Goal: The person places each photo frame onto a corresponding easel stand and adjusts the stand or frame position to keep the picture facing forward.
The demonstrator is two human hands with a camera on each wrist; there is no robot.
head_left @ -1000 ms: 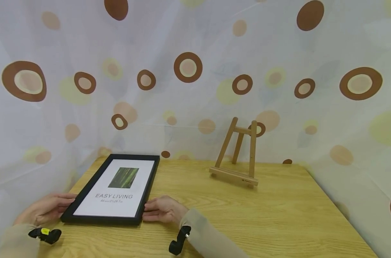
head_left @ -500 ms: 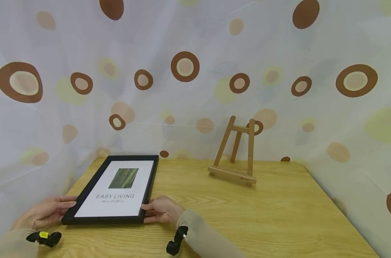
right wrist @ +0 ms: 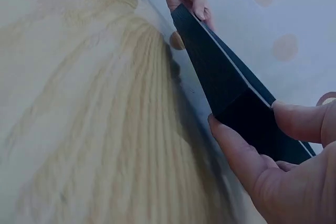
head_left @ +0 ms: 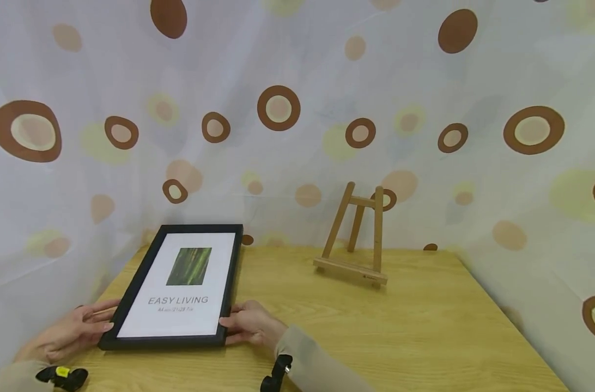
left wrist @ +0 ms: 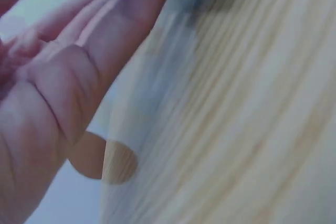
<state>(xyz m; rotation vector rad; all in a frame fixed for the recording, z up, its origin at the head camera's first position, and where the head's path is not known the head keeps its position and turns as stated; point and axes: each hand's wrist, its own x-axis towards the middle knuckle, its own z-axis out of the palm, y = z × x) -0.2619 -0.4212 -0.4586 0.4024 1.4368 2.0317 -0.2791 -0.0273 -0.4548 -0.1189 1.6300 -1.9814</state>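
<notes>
A black picture frame point(head_left: 161, 342) with a white insert, a small green picture and the words "EASY LIVING" is at the left of the table, its far end tilted up in the head view. My left hand point(head_left: 69, 333) grips its left edge near the front corner, thumb on the top face. At the right edge my right hand point(head_left: 252, 325) pinches the frame, thumb above and fingers below. The right wrist view shows the black frame point(right wrist: 220, 66) raised over the wood, fingers under its corner. In the left wrist view the left hand point(left wrist: 68, 82) fills the left side.
A small wooden easel point(head_left: 352, 267) stands toward the back right of the wooden table point(head_left: 400, 337), its ledge facing forward. Behind and beside the table hangs a white curtain point(head_left: 307, 54) with brown and pale circles.
The picture frame has come up off the table, its far end now higher, with both hands gripping its sides. The right thumb has moved onto its top face. The head view has shifted slightly.
</notes>
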